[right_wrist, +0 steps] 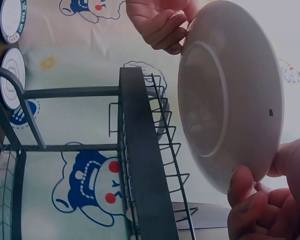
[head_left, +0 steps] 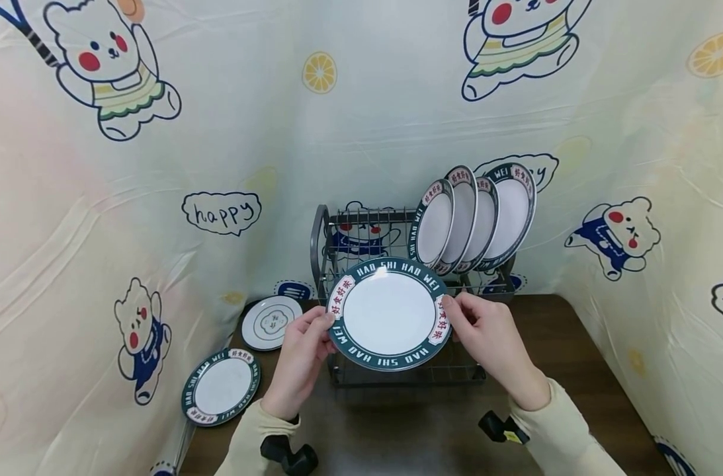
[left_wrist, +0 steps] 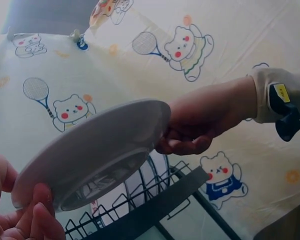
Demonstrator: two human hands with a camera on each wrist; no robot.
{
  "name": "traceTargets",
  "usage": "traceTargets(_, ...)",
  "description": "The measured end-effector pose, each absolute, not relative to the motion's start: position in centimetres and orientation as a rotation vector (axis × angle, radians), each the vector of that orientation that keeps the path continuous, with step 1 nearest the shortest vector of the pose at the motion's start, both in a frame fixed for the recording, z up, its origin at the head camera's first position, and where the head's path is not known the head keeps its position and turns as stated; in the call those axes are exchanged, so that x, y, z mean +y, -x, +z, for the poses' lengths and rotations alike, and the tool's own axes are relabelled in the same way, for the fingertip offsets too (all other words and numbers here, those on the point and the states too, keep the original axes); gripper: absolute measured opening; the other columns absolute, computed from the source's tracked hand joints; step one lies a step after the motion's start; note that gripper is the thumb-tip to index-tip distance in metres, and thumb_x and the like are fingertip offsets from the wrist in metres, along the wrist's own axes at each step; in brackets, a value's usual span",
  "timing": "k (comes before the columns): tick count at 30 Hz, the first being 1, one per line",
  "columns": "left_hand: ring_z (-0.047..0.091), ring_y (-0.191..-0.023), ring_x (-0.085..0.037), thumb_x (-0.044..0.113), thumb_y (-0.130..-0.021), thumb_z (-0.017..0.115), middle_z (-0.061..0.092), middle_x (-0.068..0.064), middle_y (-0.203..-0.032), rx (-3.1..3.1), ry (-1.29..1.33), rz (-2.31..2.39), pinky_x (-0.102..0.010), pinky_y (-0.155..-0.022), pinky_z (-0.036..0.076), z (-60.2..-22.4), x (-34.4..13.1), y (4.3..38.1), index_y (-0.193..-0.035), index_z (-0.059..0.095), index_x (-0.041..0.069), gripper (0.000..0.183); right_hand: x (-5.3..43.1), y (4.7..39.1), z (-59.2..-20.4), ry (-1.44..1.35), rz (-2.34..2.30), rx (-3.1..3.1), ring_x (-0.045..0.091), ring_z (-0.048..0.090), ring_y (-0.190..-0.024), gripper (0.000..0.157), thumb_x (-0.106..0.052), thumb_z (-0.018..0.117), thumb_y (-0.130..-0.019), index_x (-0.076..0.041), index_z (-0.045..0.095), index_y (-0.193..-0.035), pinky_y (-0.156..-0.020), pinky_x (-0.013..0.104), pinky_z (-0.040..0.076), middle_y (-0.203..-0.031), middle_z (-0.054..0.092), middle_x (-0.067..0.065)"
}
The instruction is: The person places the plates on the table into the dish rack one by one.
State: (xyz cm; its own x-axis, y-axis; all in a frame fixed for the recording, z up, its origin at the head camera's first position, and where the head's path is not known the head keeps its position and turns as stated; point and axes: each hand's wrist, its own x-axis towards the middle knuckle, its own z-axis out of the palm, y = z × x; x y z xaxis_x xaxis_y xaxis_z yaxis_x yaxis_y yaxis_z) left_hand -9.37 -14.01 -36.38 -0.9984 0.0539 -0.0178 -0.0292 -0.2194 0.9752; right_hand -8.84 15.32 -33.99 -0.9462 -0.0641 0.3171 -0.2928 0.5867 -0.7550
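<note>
Left forearm and hand: the sleeved arm angles up and inward; the left hand [head_left: 298, 367] pinches the rim's left side, thumb in front and fingers behind.
Right forearm and hand: mirrors it from the other side, the right hand [head_left: 493, 334] pinching the right rim between thumb and fingers.
Green-rimmed dinner plate [head_left: 387, 313]: held up between both hands in front of the wire dish rack [head_left: 317, 248], apart from it and above the brown tabletop [head_left: 391, 436].
Plate's facing: white inner face tilted up toward the head camera, underside and foot ring toward the rack; the upper "HAO SHI HAO WEI" reads upright.
Plate's axis: round; its two red-character panels lie roughly on a left-right line.
Racked plates [head_left: 435, 221]: four, leaning in the rack's upper right.
Left of the hands: another green-rimmed plate [head_left: 221, 390], face up, near a smaller-looking white plate [head_left: 272, 322].
</note>
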Motion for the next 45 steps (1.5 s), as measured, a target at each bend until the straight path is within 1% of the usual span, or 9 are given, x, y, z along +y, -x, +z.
traceTargets(6, 0.063, -0.073, -0.015, 0.013, -0.105, 0.054, 0.071, -0.007, -0.092, 1.940, -0.026, 2.404, -0.022, -0.070, 0.055, -36.4, -13.8, 9.5, -0.110, 0.064, -0.005, 0.021, 15.5, 9.4, -34.1, -0.260, 1.380, -2.572, 0.020, 0.058, -0.065, 0.033, -0.031, 0.059, -0.107, -0.011, 0.070, -0.083, -0.053, 0.027, 0.050, -0.066, 0.062, -0.001)
traceTargets(13, 0.063, -0.073, -0.015, 0.013, -0.105, 0.054, 0.072, -0.007, -0.092, 1.942, -0.043, 2.389, -0.022, -0.070, 0.055, -36.4, -13.7, 9.7, -0.112, 0.064, -0.007, 0.023, 16.1, 9.9, -34.2, -0.286, 1.657, -2.570, 0.023, 0.054, -0.051, 0.036, -0.029, 0.057, -0.109, -0.003, 0.071, -0.088, -0.046, 0.029, 0.047, -0.062, 0.061, 0.008)
traceTargets(17, 0.064, -0.073, -0.015, 0.015, -0.106, 0.055, 0.072, -0.007, -0.094, 1.928, -0.045, 2.396, -0.021, -0.070, 0.056, -36.4, -13.7, 9.9, -0.113, 0.064, -0.006, 0.025, 16.1, 10.0, -34.1, -0.295, 1.783, -2.525, 0.023, 0.053, -0.049, 0.037, -0.027, 0.055, -0.109, -0.001, 0.070, -0.088, -0.045, 0.028, 0.047, -0.062, 0.061, 0.011)
traceTargets(21, 0.065, -0.073, -0.015, 0.017, -0.107, 0.055, 0.073, -0.007, -0.095, 1.939, -0.051, 2.400, -0.022, -0.071, 0.056, -36.5, -13.6, 10.0, -0.112, 0.064, -0.006, 0.025, 16.0, 9.9, -34.0, -0.285, 1.864, -2.465, 0.022, 0.055, -0.048, 0.038, -0.026, 0.054, -0.110, 0.002, 0.069, -0.088, -0.044, 0.029, 0.050, -0.063, 0.062, 0.011)
traceTargets(29, 0.064, -0.079, -0.019, 0.021, -0.108, 0.057, 0.069, -0.010, -0.095, 2.142, -0.130, 2.242, -0.026, -0.074, 0.059, -36.2, -13.7, 10.9, -0.113, 0.068, -0.006, 0.029, 15.9, 9.7, -33.1, -0.258, 1.814, -2.379, 0.023, 0.057, -0.047, 0.038, -0.024, 0.053, -0.110, 0.003, 0.070, -0.088, -0.045, 0.031, 0.054, -0.063, 0.063, 0.009)
traceTargets(34, 0.066, -0.075, -0.020, 0.020, -0.108, 0.057, 0.068, -0.011, -0.089, 2.324, -0.191, 2.176, -0.026, -0.071, 0.059, -35.8, -14.2, 11.9, -0.108, 0.069, -0.003, 0.026, 15.9, 9.9, -32.0, -0.250, 1.723, -2.353, 0.024, 0.057, -0.047, 0.039, -0.024, 0.053, -0.109, 0.001, 0.071, -0.085, -0.045, 0.031, 0.055, -0.063, 0.063, 0.008)
traceTargets(39, 0.066, -0.072, -0.016, 0.021, -0.107, 0.061, 0.070, -0.012, -0.090, 2.599, -0.195, 2.122, -0.026, -0.069, 0.059, -35.6, -15.2, 13.4, -0.107, 0.071, 0.001, 0.022, 16.1, 10.2, -30.9, -0.255, 1.626, -2.343, 0.023, 0.058, -0.048, 0.039, -0.024, 0.054, -0.109, 0.000, 0.072, -0.084, -0.045, 0.031, 0.054, -0.063, 0.064, 0.007)
traceTargets(42, 0.064, -0.070, -0.016, 0.020, -0.104, 0.065, 0.071, -0.014, -0.087, 2.812, -0.202, 2.072, -0.023, -0.063, 0.054, -35.6, -15.8, 14.4, -0.105, 0.073, 0.002, 0.020, 16.3, 10.5, -30.3, -0.261, 1.581, -2.337, 0.023, 0.058, -0.047, 0.039, -0.024, 0.054, -0.109, 0.000, 0.072, -0.084, -0.045, 0.030, 0.054, -0.063, 0.064, 0.007)
traceTargets(45, 0.063, -0.074, -0.018, 0.019, -0.102, 0.069, 0.072, -0.014, -0.089, 2.980, -0.219, 2.010, -0.019, -0.064, 0.050, -35.8, -16.6, 15.7, -0.106, 0.073, 0.002, 0.018, 16.3, 10.8, -29.9, -0.259, 1.530, -2.329, 0.022, 0.058, -0.047, 0.039, -0.024, 0.054, -0.108, -0.001, 0.073, -0.083, -0.045, 0.029, 0.054, -0.063, 0.064, 0.007)
